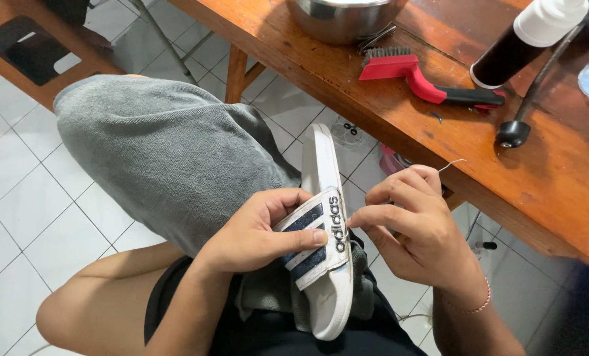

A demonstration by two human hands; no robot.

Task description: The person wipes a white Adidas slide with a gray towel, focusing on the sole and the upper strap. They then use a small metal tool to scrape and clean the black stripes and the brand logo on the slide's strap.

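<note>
1. While it rests on a grey towel (163, 151) over the lap, the white slide sandal (327, 290) lies sole down, toe away from the person.
2. Left hand (258, 231): fingers clamped on the striped strap (311, 240).
3. Right hand (416, 224): fingers pinched on a thin thread (451, 163) at the strap's edge.
4. Handling, judged: light, foam-soft, flexible; best gripped by strap or sole rim.
5. Counter (439, 132) nearby: red wire brush (426, 82), steel bowl (340, 20).

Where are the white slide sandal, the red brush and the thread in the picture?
white slide sandal (321, 158): head view, on the bare white footbed above the strap.
red brush (390, 66): head view, on the red head below the bristles.
thread (454, 163): head view, on the loose end above the right hand.
</note>
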